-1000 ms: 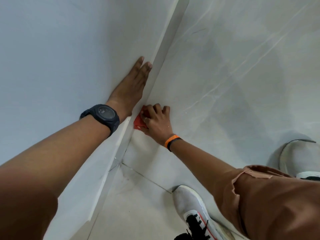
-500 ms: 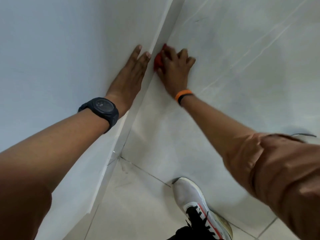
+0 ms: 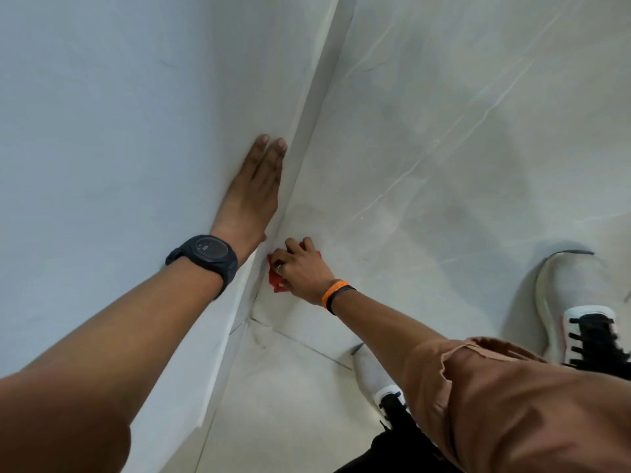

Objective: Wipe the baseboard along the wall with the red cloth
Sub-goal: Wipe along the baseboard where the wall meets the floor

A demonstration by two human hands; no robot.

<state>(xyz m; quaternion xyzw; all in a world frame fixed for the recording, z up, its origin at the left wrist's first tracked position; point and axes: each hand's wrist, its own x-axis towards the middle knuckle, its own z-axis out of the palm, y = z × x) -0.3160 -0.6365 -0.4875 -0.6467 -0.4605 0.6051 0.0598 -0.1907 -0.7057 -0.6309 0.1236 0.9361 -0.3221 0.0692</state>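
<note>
My right hand (image 3: 300, 268) is closed on a crumpled red cloth (image 3: 275, 279) and presses it against the pale baseboard (image 3: 307, 138) where it meets the floor. Only the cloth's left and lower edges show past my fingers. My left hand (image 3: 254, 189) lies flat on the light wall just above the baseboard's top edge, fingers straight and together, holding nothing. A black watch sits on the left wrist and an orange band on the right.
The floor is pale marbled tile (image 3: 444, 148) with a grout line (image 3: 300, 343) crossing near my feet. Two white shoes with black laces stand on it, one at the right (image 3: 580, 308) and one lower down (image 3: 379, 380). The wall (image 3: 102, 131) fills the left side.
My right hand has dragged the red cloth back along the baseboard toward me, from beside my left fingertips to below my left wrist. The left hand stays flat on the wall.
</note>
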